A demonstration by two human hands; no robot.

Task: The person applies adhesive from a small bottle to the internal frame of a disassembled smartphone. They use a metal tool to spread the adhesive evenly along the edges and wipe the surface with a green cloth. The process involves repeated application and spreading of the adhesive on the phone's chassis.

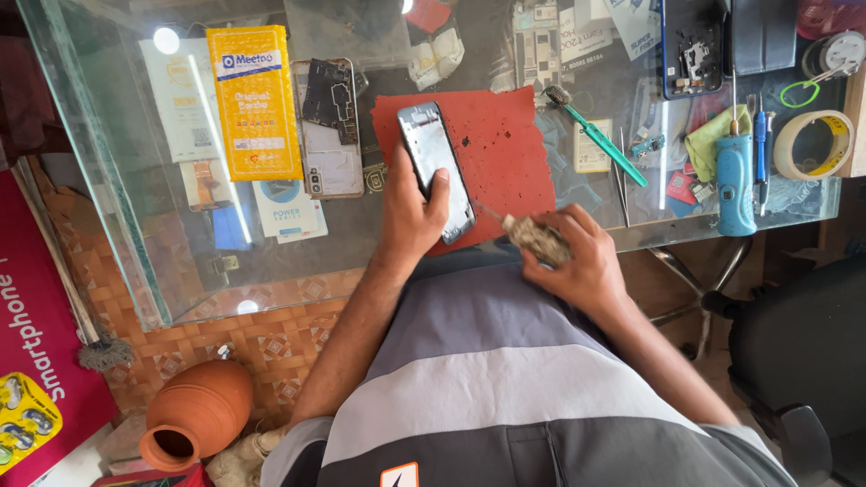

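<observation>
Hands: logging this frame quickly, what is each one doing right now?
Left hand: closed around the phone frame, held over the red mat.
Right hand: closed on a worn tool handle.

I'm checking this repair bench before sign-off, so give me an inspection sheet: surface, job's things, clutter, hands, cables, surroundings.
Surface: glass table, with a red mat at its near edge.
Job's things: phone tilted over the mat; a grimy-handled tool, its thin tip at the phone's lower edge.
Clutter: opened phone, yellow packet, green brush, tweezers, blue tool, tape roll, small parts.
Hands: left hand grips the phone; right hand closed on the tool.
Cables: nothing seen.
Surroundings: clay pot on a tiled floor, black chair, red box.
</observation>
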